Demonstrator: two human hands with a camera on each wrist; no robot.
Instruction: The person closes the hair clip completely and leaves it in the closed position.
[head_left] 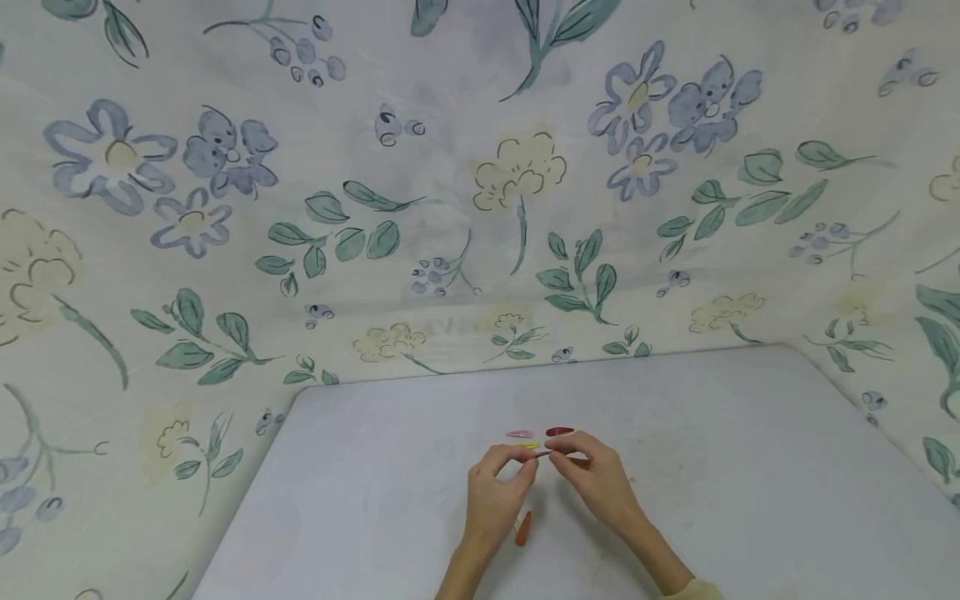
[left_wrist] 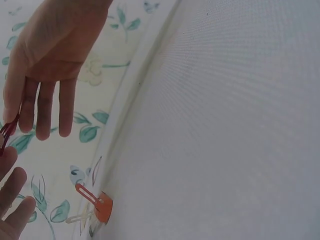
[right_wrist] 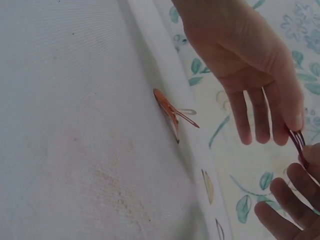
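Note:
A dark red snap hair clip (head_left: 543,454) is between the fingertips of both hands, held just above the table. My left hand (head_left: 497,493) pinches its left end between thumb and forefinger. Its right end is in the pinch of my right hand (head_left: 597,482). In the left wrist view the clip (left_wrist: 7,131) shows two thin prongs standing apart, and in the right wrist view the clip (right_wrist: 298,145) spans from one hand's fingertips to the other's. The remaining fingers hang loose below. Nearer my body lies an orange hair clip (head_left: 524,529), its prong raised in the left wrist view.
A whitish clip (left_wrist: 80,217) lies beside the orange one, partly hidden. Beyond the hands are a pink clip (head_left: 520,433), a red clip (head_left: 560,432) and a yellow clip (head_left: 528,446). The white table (head_left: 360,483) meets floral cloth (head_left: 450,208) at its back and sides.

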